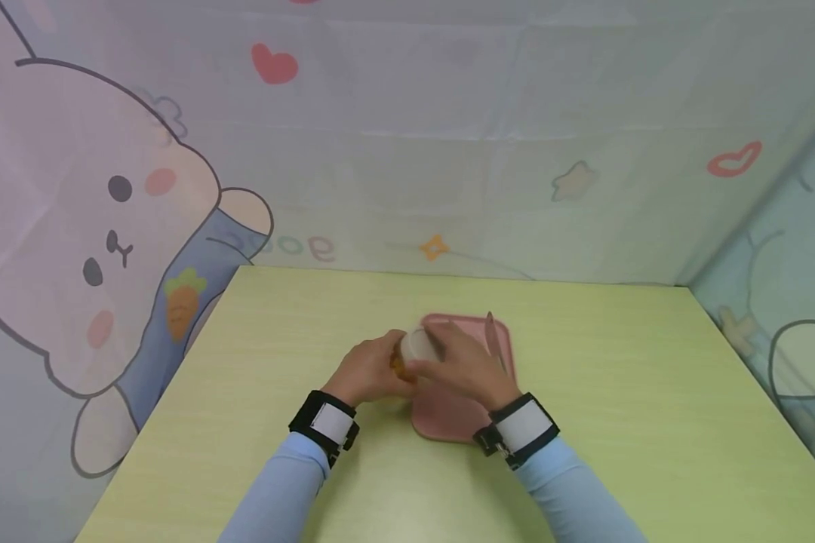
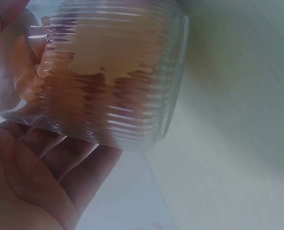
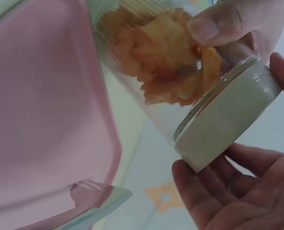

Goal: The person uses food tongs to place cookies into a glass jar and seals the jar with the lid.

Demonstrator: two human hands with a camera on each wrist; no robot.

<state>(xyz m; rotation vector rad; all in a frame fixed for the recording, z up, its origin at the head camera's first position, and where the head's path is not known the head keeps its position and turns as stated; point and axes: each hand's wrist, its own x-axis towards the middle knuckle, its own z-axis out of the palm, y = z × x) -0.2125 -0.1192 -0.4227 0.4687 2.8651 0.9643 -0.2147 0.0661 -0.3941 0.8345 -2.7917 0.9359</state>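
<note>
A clear ribbed jar with orange, ruffled pieces inside is held tilted between both hands. My left hand grips the jar's body, its fingers wrapped beneath it in the left wrist view and its thumb along the side in the right wrist view. The jar's white lid is on its mouth. With fingertips and thumb spread round the rim, my right hand grips that lid. In the head view the hands hide most of the jar, which is held beside and partly over a pink tray.
A knife lies on the tray's right side, its pointed tip reaching past the far edge. The pale yellow table extends to both sides. Behind it hangs a printed cloth.
</note>
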